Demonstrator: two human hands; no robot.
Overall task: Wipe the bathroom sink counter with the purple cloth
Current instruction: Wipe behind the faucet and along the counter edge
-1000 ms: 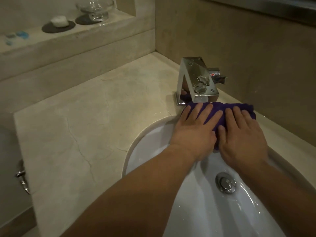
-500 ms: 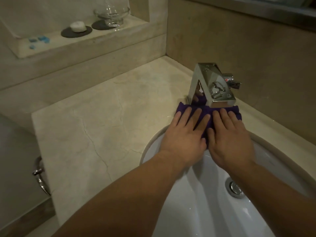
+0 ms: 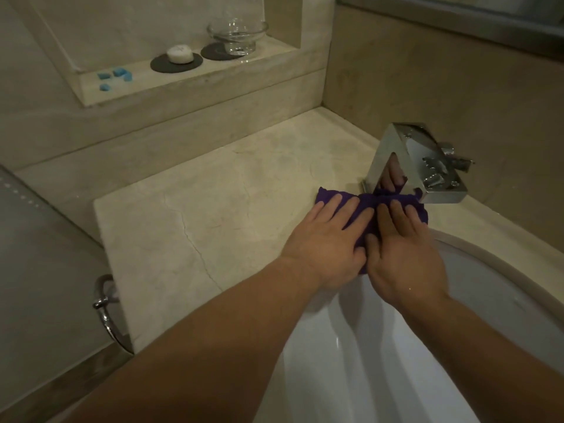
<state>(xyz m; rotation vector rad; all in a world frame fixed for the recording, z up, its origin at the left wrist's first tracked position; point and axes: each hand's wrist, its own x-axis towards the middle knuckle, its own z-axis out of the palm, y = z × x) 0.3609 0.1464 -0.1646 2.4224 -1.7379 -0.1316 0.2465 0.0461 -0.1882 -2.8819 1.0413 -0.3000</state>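
Broadly, the beige veined stone counter (image 3: 195, 227) is spread to the left of the angular chrome tap (image 3: 418, 166), a hairline crack being seen across it. The white oval basin (image 3: 457, 331) is sunk just in front of the tap. Behind and left of the tap a recessed stone shelf (image 3: 274, 56) is set into the wall, where a clear glass bowl (image 3: 237, 36) and a small white soap (image 3: 179, 54) are kept on dark round mats. The crumpled purple cloth (image 3: 366, 203) is bunched at the tap's foot, on the counter by the basin rim. It is pressed flat by the left hand (image 3: 329, 239) and the right hand (image 3: 403, 248), fingers extended on top, nothing pinched. The cloth is judged soft, light and limp; it is best driven by broad palm pressure, since a loose edge would fold under.
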